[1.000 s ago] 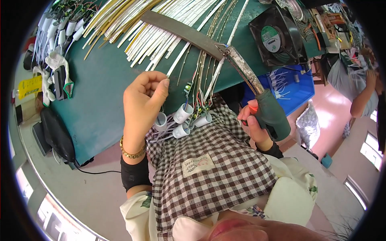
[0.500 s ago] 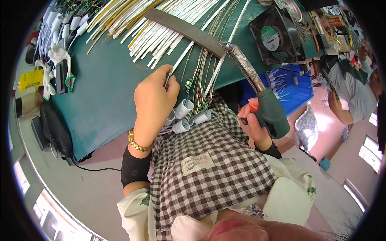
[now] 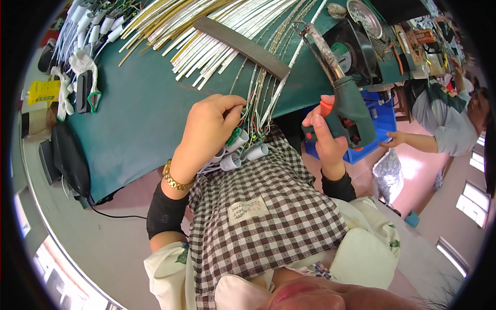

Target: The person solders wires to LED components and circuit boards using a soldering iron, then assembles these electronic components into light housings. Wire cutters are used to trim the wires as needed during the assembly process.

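My left hand (image 3: pixel 213 123) is closed in a pinch over the near ends of several thin wired strips (image 3: pixel 257 90); what lies between its fingertips is hidden. Just under that hand a green circuit board (image 3: pixel 234 136) shows at the mouth of a white plastic tube (image 3: pixel 238 140). More white tubes (image 3: pixel 256 152) with wires and small boards lie beside it, against my checked apron. My right hand (image 3: pixel 328 135) grips a dark green soldering gun (image 3: pixel 356 106), a finger at its orange trigger. The gun's metal tip (image 3: pixel 302 27) points up and away, apart from the strips.
A flat metal bar (image 3: pixel 240 47) lies across many pale LED strips (image 3: pixel 206 57) on the green table (image 3: pixel 134 113). A black fan (image 3: pixel 351 54) stands at the right, above a blue bin (image 3: pixel 382 116). White gloves (image 3: pixel 82 64) lie at the left. A co-worker's arm (image 3: pixel 418 140) reaches in at right.
My left hand has left the end of a pale strip and moved right and nearer, to the wires by the tubes. The soldering gun has lifted away from the strips, its tip swinging farther off.
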Available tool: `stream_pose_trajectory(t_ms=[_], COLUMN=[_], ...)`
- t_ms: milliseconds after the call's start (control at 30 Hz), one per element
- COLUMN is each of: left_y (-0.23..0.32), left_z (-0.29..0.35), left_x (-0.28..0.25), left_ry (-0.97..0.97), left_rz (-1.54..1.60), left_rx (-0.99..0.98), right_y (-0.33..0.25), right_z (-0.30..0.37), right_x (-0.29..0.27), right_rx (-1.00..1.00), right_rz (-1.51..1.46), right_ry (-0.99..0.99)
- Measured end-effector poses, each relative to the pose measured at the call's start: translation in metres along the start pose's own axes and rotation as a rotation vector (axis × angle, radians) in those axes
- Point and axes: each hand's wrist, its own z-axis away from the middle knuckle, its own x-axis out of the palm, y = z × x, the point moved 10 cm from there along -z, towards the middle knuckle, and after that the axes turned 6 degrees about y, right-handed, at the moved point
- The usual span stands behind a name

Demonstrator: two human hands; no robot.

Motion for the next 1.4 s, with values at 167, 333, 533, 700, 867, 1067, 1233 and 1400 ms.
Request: stream_pose_trajectory(t_ms=[167,333,533,700,867,1067,1233,1400], left_y=[-0.022,-0.039,-0.043,-0.050,-0.044,-0.049,-0.047,-0.035], left_z=[-0.001,-0.013,-0.019,-0.030,-0.031,-0.032,-0.032,-0.021], left_x=[-0.001,-0.012,-0.027,-0.016,-0.018,-0.017,-0.024,-0.020], left_ry=[-0.017,0.079,0.194,-0.014,0.001,-0.016,0.009,0.148], left_rz=[-0.324,-0.415,-0.279,-0.394,-0.358,-0.410,-0.427,-0.344], left_rx=[-0.288,-0.263,-0.294,-0.286,-0.303,-0.278,-0.278,-0.082], right_y=[0.016,0.025,0.024,0.026,0.026,0.025,0.024,0.029], right_z=[0.010,0.018,0.021,0.023,0.026,0.026,0.027,0.029], right_x=[0.003,-0.006,-0.007,-0.001,0.003,0.006,0.009,0.006], right_rx=[0.046,0.104,0.065,0.089,0.087,0.086,0.070,0.068], right_rz=[-0.011,0.001,-0.032,-0.019,-0.028,-0.029,-0.040,-0.059], right_ry=[-0.050,0.022,0.011,-0.013,-0.062,-0.076,-0.101,-0.065])
